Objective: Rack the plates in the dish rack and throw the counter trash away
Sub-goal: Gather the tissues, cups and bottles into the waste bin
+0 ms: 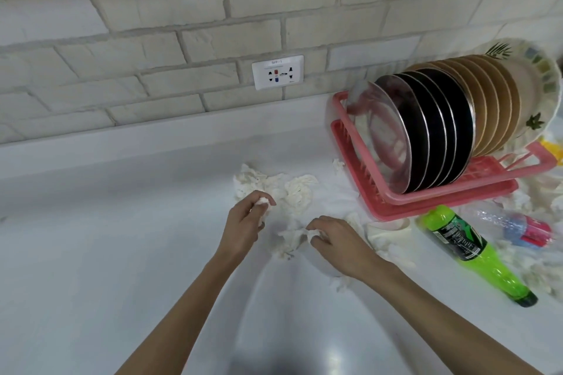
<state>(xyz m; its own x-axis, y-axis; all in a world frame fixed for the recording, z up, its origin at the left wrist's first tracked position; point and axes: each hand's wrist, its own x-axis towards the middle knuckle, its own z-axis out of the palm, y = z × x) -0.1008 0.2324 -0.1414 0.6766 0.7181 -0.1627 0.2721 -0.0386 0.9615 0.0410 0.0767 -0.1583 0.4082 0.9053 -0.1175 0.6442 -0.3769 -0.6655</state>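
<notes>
1. The right hand [338,240], palm down, pinches a tissue [289,242] on the bench [122,253]; the left hand [245,224] curls its fingers [254,195] round a small wad [263,202].
2. Two lie at right: green bottle [469,250], clear bottle [518,227].
3. One rack [441,207] holds a row of upright plates [438,131], too close-packed to count.

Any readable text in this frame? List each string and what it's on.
"GPP-1", first character uncertain: header on the wall outlet plate; the finer print under it is too small to read.
Label of the green bottle: white print on a black panel, too blurred to read.
Red label of the clear bottle: white lettering, blurred, unreadable.
No text seen on the plates or the dish rack.
</notes>
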